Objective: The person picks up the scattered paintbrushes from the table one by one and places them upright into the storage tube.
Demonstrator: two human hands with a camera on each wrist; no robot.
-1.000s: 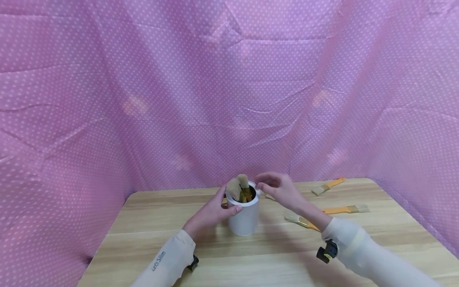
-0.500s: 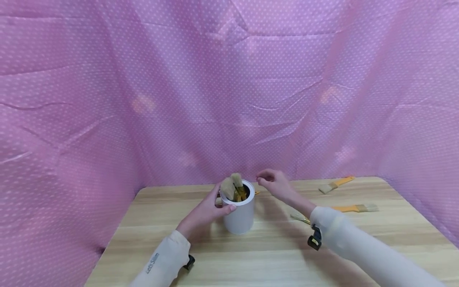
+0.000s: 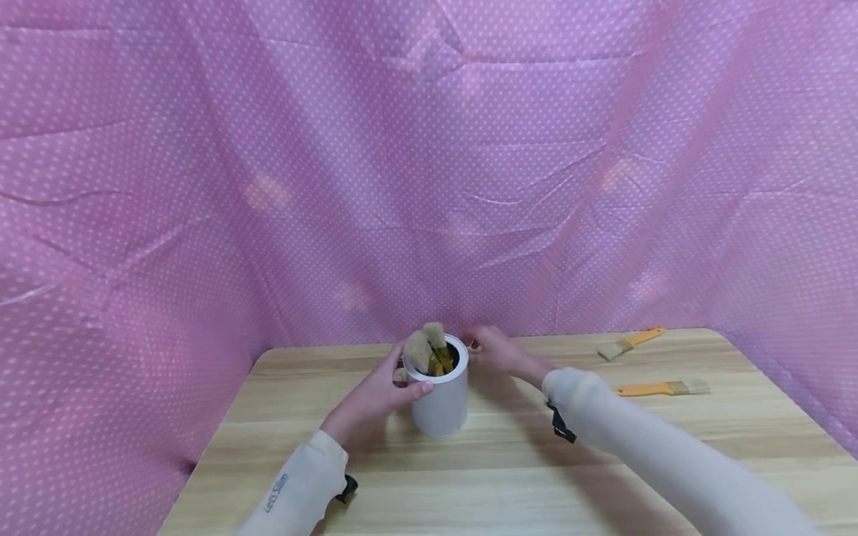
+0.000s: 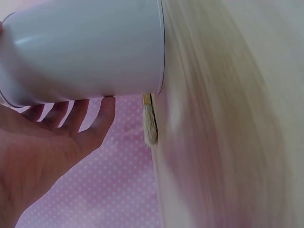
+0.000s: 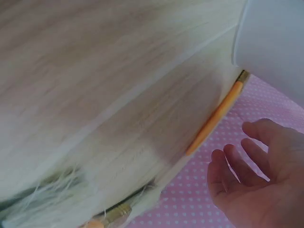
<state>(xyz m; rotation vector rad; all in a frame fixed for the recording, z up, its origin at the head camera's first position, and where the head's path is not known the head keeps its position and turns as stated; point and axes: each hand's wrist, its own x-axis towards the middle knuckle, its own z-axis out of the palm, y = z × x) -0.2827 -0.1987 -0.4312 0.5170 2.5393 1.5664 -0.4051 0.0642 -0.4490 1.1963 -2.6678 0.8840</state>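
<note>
My left hand (image 3: 375, 391) grips a white can (image 3: 438, 406), thumb at the front of its rim and fingers along the far left side. In the left wrist view the fingers of my left hand (image 4: 47, 152) press on the can's wall. Paintbrushes with pale bristles (image 3: 418, 351) stick up out of the can, bristle end up. Just right of the rim is my right hand (image 3: 499, 351), fingers loosely bent with nothing in them. The right wrist view has this hand (image 5: 251, 175) beside an orange-handled paintbrush (image 5: 216, 116) that lies behind the can.
Two more orange-handled paintbrushes, a far one (image 3: 633, 342) and a nearer one (image 3: 660, 388), lie on the right of the wooden table (image 3: 415, 484). Loose bristles (image 5: 52, 194) show close up in the right wrist view. A pink dotted cloth (image 3: 402, 186) hangs behind the table.
My right hand has come off the can's rim, drawn slightly away, then lowered beside the can's far right side. The can has shifted left with my left hand. My right sleeve now covers one paintbrush.
</note>
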